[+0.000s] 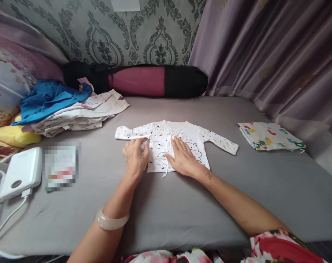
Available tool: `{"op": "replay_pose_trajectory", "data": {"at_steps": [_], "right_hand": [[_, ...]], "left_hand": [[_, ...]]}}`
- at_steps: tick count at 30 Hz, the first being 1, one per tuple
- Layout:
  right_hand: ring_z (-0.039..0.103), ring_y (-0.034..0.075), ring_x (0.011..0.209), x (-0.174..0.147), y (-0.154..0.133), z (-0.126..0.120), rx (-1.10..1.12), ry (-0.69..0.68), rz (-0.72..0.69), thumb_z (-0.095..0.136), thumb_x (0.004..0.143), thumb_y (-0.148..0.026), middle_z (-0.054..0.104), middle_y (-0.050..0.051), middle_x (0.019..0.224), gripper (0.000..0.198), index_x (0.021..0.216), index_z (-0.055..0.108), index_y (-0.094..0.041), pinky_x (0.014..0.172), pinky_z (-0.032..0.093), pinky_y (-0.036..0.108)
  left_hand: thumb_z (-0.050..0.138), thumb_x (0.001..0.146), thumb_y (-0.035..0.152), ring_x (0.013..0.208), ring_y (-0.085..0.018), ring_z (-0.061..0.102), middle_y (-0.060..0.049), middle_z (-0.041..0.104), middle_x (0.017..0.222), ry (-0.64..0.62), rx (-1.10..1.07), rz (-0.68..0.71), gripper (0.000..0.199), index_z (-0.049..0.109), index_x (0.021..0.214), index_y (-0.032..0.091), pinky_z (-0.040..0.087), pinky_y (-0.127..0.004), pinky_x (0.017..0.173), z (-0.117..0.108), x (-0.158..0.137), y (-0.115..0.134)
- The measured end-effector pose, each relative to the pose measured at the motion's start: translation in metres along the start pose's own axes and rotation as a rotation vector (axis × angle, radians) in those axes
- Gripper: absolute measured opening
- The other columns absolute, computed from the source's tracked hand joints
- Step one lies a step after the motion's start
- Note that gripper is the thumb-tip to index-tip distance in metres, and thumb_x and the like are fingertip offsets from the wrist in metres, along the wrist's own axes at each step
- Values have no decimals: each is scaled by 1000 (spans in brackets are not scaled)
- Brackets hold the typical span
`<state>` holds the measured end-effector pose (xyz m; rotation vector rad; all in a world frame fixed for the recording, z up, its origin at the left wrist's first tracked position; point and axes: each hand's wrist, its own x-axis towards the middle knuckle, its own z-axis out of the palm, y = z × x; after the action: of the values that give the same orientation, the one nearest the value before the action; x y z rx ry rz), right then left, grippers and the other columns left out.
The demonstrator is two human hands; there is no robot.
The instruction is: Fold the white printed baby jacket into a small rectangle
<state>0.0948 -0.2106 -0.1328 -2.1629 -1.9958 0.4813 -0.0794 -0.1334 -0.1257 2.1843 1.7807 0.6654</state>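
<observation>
From the head camera, a white baby shirt [179,140] with small printed figures lies spread flat, front up, near the middle of a grey mattress [166,212], both long sleeves stretched out sideways. The left hand [135,155] rests on the shirt's left edge just under the sleeve, its fingers curled and pinching the cloth and a thin tie string there. The right hand [184,157] lies palm down on the shirt's front, fingers loose and spread flat, grasping nothing, just beside a cartoon outline printed on the chest. More tie strings trail between the two hands toward the hem. A pale bangle [112,221] circles the left wrist. To the far left, a pile of unfolded clothes [80,115] sits on the mattress with a blue garment [48,98] heaped on top, and a yellow soft thing [15,135] lies beside it. Nearer the left edge is a white charger box [22,171] with cables running off it. To the right, well apart from the shirt, lies a folded cloth [270,136] printed with coloured numbers. A rolled mat in a black and maroon bag [144,80] lies along the patterned wall, and purple curtains [278,54] hang at the right.
</observation>
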Motion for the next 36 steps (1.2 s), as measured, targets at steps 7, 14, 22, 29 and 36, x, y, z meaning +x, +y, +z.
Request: {"op": "replay_pose_trajectory", "data": {"at_steps": [7,14,22,29,36], "right_hand": [[1,29,150,-10,-7,16,-74,48,-33,23,97,-60,6,16,163,80,155,20,-6,121,2,49],[2,29,150,-10,-6,16,-68,53,-42,24,97,-61,6,16,163,80,155,20,-6,121,2,49],[3,28,150,-10,-3,13,43,60,-60,27,97,-59,9,16,163,78,154,23,-7,121,2,48],[4,25,151,-13,-1,5,204,46,-59,26,99,-56,12,15,163,72,154,24,-10,121,2,47],[13,23,150,-14,12,-18,361,-39,-88,30,100,-47,21,14,161,64,153,28,-11,121,11,44]], "left_hand": [[53,87,42,106,-34,54,-11,65,103,-247,128,-75,25,68,86,22,40,-47,89,-13,3,-16],[55,81,38,107,-31,57,-12,65,108,-364,197,-31,22,68,85,21,41,-45,90,-21,2,-15],[57,70,33,75,-24,61,-6,67,71,-464,148,-23,18,67,66,19,41,-31,64,-21,26,-19],[54,68,34,56,-14,52,1,57,57,-282,-130,-38,16,58,63,19,34,-24,50,-28,51,4],[54,73,41,70,-17,60,-4,66,75,-246,-375,42,27,62,81,16,43,-26,60,-3,63,37]]}}
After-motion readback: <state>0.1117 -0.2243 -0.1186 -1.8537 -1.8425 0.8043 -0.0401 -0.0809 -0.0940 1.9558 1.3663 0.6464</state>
